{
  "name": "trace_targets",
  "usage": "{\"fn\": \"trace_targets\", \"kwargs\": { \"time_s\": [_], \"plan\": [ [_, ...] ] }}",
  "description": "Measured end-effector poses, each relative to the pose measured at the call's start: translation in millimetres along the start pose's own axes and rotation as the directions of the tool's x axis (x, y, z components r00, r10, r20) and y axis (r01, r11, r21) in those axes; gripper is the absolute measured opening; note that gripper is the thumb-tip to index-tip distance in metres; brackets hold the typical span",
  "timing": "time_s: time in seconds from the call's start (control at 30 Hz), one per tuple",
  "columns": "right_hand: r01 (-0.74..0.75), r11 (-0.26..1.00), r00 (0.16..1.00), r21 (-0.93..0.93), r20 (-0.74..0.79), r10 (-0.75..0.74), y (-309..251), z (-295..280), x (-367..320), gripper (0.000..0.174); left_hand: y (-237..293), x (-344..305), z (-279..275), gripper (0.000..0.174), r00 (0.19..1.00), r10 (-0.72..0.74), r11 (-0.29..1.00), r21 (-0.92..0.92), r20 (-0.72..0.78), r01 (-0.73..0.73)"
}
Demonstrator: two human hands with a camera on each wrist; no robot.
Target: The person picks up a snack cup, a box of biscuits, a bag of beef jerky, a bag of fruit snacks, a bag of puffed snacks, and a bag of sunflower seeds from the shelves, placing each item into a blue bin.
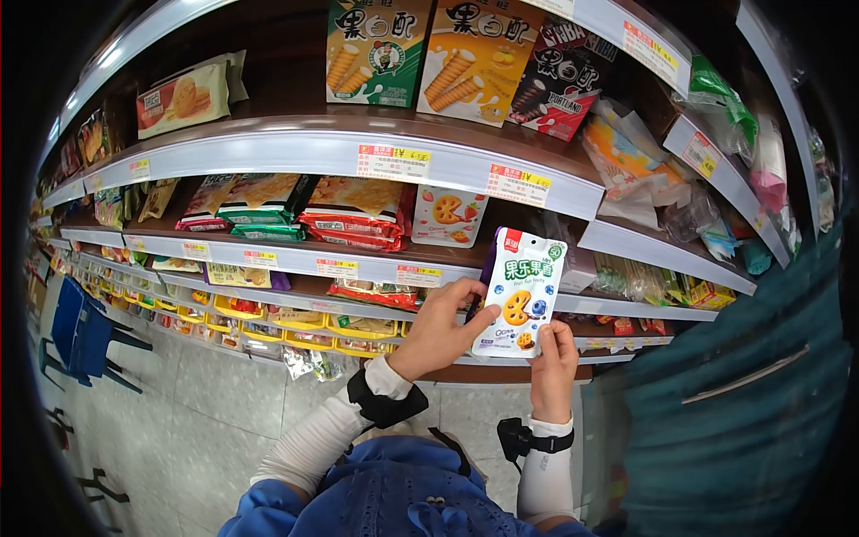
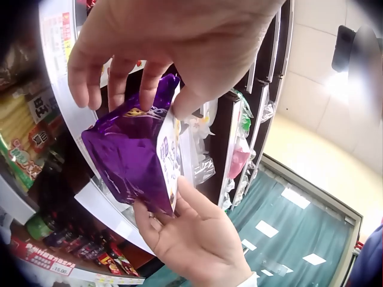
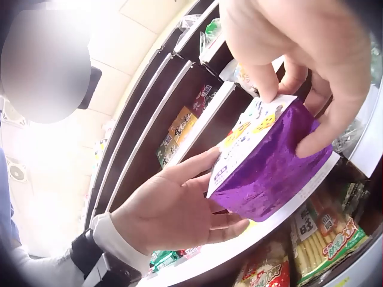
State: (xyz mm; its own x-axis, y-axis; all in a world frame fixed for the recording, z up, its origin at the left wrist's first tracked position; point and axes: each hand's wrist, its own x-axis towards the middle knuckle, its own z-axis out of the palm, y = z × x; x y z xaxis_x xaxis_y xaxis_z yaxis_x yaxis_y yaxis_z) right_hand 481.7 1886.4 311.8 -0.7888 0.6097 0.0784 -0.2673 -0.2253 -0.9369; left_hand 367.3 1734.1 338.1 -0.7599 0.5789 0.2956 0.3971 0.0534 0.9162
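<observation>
A white and purple snack pouch (image 1: 517,295) with cookie and blueberry pictures is held upright before the shelves, its printed front toward the head view. The left hand (image 1: 445,329) holds its left edge, thumb on the front and fingers behind. At the lower right corner the right hand (image 1: 555,371) pinches it between thumb and fingers. The left wrist view shows the pouch's purple back (image 2: 128,158) between the left hand (image 2: 173,48) and the right hand (image 2: 200,239). In the right wrist view, the right hand (image 3: 305,54) and left hand (image 3: 167,209) touch opposite ends of the pouch (image 3: 275,164).
Behind the pouch, a shelf edge (image 1: 295,154) with price tags runs across. Boxes of rolled wafers (image 1: 479,58) stand above; red packets (image 1: 353,213) and a white strawberry pouch (image 1: 449,217) sit below. A green curtain (image 1: 734,385) hangs right, and a blue chair (image 1: 82,329) stands left.
</observation>
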Motion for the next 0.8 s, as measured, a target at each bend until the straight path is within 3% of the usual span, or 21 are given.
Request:
{"fn": "trace_targets", "kwargs": {
  "time_s": [0.13, 0.2, 0.33, 0.4, 0.53, 0.67, 0.73, 0.8],
  "plan": [
    [-0.045, 0.997, 0.999, 0.060, -0.001, 0.045, -2.6, 0.4, -2.3, 0.013, -3.3, -3.4, 2.8, 0.038, 1.000, 0.018, 0.997, -0.072, 0.016, -0.017],
    [-0.079, 0.993, 0.997, 0.092, -0.002, 0.080, -4.2, 1.5, -3.8, 0.013, -4.1, -4.4, 3.5, 0.042, 0.996, -0.010, 0.976, -0.214, 0.087, 0.028],
    [-0.111, 0.990, 0.994, 0.089, -0.002, 0.112, -5.3, 2.5, -7.8, 0.014, -0.5, -7.2, -0.6, 0.044, 0.994, -0.029, 0.985, -0.167, 0.109, 0.048],
    [-0.137, 0.987, 0.990, 0.087, -0.005, 0.138, -7.8, 3.8, -11.0, 0.011, -4.9, -9.5, 1.6, 0.042, 0.988, -0.067, 0.925, -0.363, 0.143, 0.115],
    [-0.123, 0.991, 0.992, 0.047, 0.019, 0.122, -0.7, -5.5, -15.4, 0.010, -14.7, -14.2, 0.0, 0.037, 0.980, -0.114, 0.942, -0.297, 0.162, 0.159],
    [-0.129, 0.991, 0.991, 0.041, 0.026, 0.128, 1.2, 1.2, -18.2, 0.010, -19.5, -23.1, -5.7, 0.033, 0.948, -0.184, 0.863, -0.418, 0.261, 0.283],
    [-0.236, 0.964, 0.972, 0.123, 0.046, 0.232, 5.3, 6.5, -19.0, 0.011, -22.4, -26.3, -11.1, 0.032, 0.930, -0.223, 0.841, -0.424, 0.291, 0.335],
    [-0.248, 0.961, 0.969, 0.120, 0.048, 0.244, 10.4, 12.4, -19.2, 0.011, -15.9, -29.1, -20.0, 0.031, 0.917, -0.289, 0.835, -0.395, 0.276, 0.382]
  ]
}}
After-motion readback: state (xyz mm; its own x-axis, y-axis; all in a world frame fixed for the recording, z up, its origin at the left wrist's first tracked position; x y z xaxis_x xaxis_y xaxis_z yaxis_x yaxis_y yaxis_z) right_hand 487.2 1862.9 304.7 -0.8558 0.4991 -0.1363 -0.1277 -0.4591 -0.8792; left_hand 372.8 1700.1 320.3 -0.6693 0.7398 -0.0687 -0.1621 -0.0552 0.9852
